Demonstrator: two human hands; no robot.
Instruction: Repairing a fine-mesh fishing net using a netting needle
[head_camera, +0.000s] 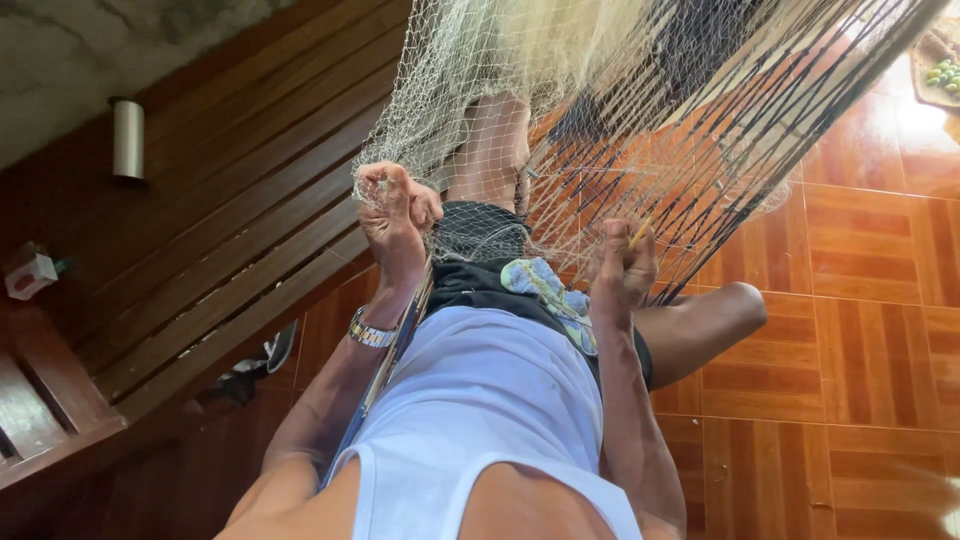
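Observation:
A pale fishing net with dark cords hangs in front of me and drapes over my knees. My left hand, with a metal watch on the wrist, is clenched on a bunch of the net's mesh. My right hand is closed around a thin yellow netting needle pushed into the mesh. I wear a light blue sleeveless shirt and dark shorts. A long flat stick lies along my left forearm.
A dark wooden bench or slatted wall runs along the left. Orange-brown floor tiles cover the right side. A tray of small green fruit sits at the top right. A white cylinder lamp hangs on the wood.

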